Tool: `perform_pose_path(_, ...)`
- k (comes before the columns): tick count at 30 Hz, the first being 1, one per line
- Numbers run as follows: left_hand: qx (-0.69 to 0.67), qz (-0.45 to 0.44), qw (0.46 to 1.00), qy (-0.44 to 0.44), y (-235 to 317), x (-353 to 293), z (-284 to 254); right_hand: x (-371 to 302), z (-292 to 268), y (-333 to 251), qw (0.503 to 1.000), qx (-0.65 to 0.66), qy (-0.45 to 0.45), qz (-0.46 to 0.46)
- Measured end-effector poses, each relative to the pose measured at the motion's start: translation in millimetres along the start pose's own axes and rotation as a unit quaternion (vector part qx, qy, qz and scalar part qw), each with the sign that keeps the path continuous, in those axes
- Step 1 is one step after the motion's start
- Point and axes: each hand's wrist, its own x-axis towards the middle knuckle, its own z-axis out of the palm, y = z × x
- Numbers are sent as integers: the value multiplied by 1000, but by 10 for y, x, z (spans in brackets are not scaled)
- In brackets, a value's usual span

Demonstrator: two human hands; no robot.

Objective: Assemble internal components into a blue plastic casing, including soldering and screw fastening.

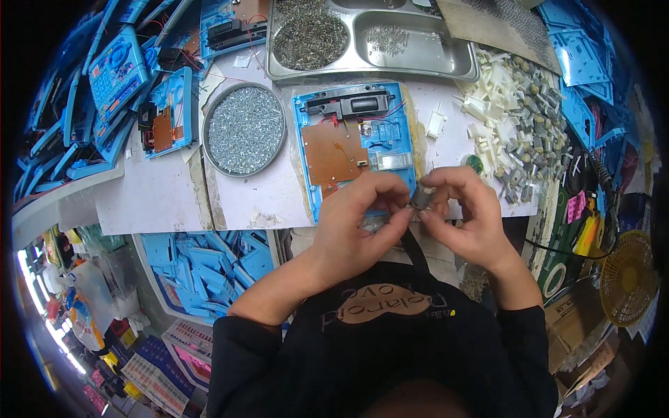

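Two hands meet near the front edge of the desk [153,202]: the left hand [362,223] and the right hand [468,214] each pinch one small grey part [422,196] between thumb and forefinger, beside the near right corner of the blue casing [403,139]. The step appears to be fingertip adjustment; the next move likely calls for a light, steady hold. The part looks short, rounded, metallic, its ends mostly hidden
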Motion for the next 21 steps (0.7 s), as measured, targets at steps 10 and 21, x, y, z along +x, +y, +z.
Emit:
perform_pose_path(10, 150, 195, 969, -3, 40, 90, -179, 206, -66, -199, 978, -131, 4, -161)
perform_pose_path(21, 150, 141, 977, -53, 121, 76, -254, 217, -72, -148, 934, -174, -18, -311)
